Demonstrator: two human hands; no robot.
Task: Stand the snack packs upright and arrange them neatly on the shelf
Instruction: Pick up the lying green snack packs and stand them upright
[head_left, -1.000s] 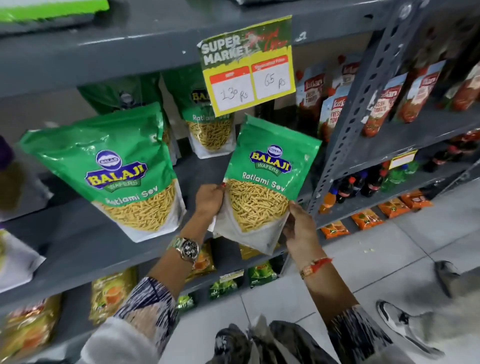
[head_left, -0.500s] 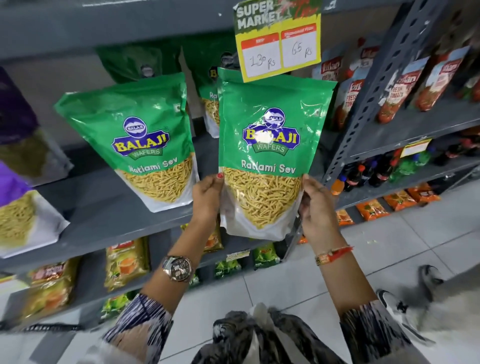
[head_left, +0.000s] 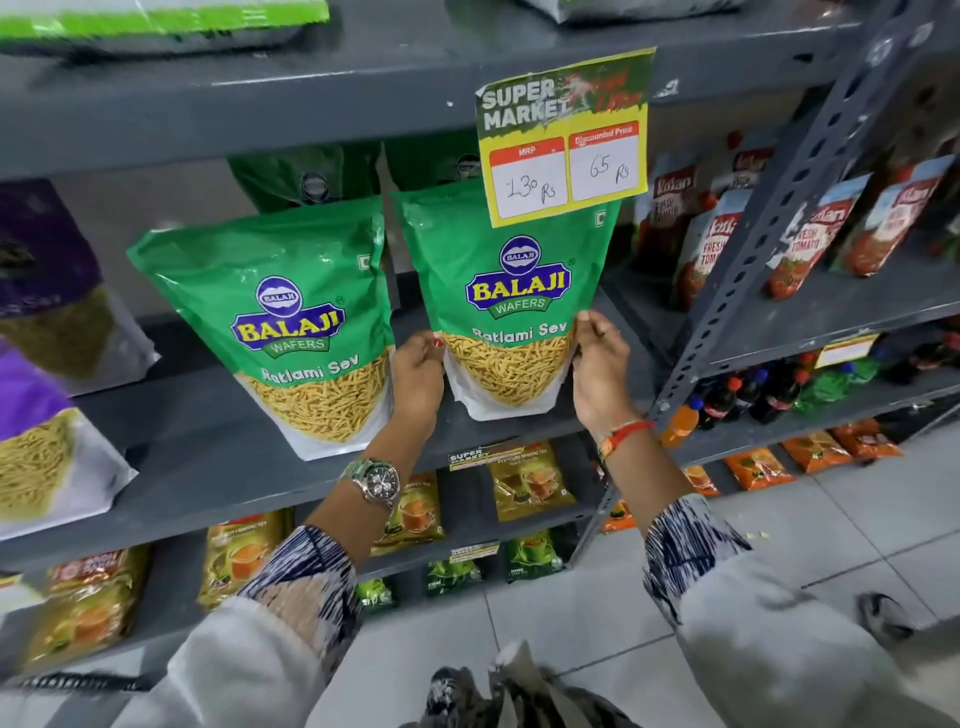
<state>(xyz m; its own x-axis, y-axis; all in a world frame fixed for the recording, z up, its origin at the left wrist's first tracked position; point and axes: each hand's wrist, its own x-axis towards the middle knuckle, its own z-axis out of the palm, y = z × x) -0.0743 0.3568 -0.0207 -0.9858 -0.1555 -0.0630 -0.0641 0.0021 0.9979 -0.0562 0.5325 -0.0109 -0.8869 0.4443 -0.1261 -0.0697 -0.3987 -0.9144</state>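
Pack (head_left: 511, 291) now shelved, top sign-hidden.

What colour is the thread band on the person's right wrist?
Red and orange band, seen clearly in the head view.

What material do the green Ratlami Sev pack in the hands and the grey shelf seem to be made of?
Ratlami Sev pack: looks like glossy plastic film; light glints on the green part, and the sev shows through a clear lower window. Grey shelf: probably painted metal with a matt finish; the perforated upright beside it suggests steel racking.
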